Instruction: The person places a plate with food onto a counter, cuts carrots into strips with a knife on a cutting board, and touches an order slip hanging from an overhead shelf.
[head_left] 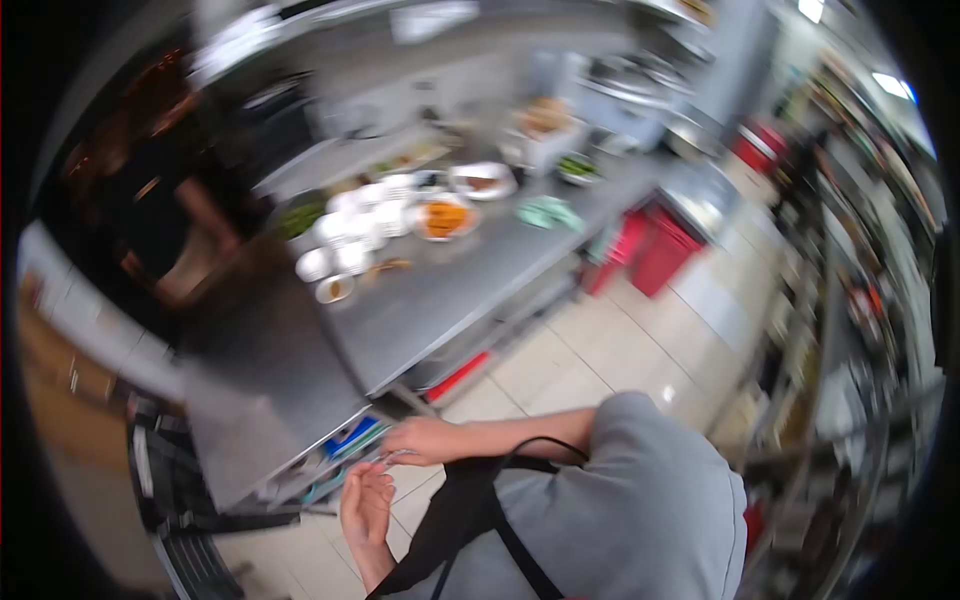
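My right hand is in front of the black apron, its fingers curled and close together. Just below it, my left hand is turned palm up, its fingers bent in and its tips near those of the right. A thin, pale, shiny thing shows between the fingertips of both hands. It is too small and blurred to name. Both hands are beside the near edge of the steel counter, touching nothing on it.
White bowls, a bowl of orange food and a green cloth are on the counter. Red bins stand at its right end. A person in dark clothes is at the left. Crowded shelves line the right side.
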